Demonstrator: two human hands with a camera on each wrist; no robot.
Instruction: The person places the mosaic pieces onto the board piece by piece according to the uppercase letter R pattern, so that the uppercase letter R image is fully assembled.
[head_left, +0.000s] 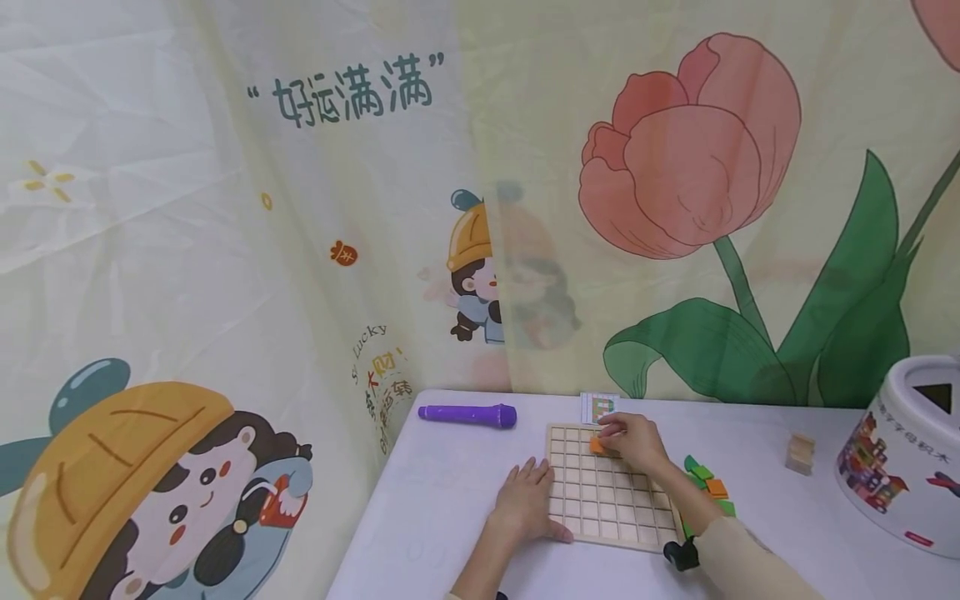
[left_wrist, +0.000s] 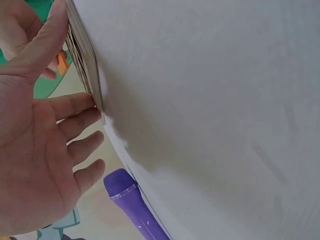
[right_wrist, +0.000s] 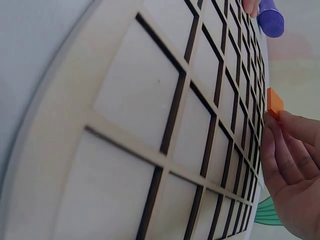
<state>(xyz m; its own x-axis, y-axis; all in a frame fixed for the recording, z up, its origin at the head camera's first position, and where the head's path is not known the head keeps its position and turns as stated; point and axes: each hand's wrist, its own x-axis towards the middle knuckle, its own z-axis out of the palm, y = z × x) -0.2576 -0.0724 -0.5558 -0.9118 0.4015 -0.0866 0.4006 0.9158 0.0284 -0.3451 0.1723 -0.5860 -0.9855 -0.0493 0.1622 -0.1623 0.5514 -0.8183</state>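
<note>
A square wooden grid board lies on the white table. My right hand is over its far part and pinches an orange tile between thumb and fingertips. In the right wrist view the tile stands tilted, close over the grid cells. My left hand rests at the board's left side, fingers straight and spread. In the left wrist view the thumb and fingertips touch the board's edge. A small printed card with a coloured pattern lies just behind the board.
Several green tiles and an orange tile lie right of the board, partly behind my right forearm. Small wooden blocks and a white printed bucket stand farther right. A purple toy microphone lies at the back left.
</note>
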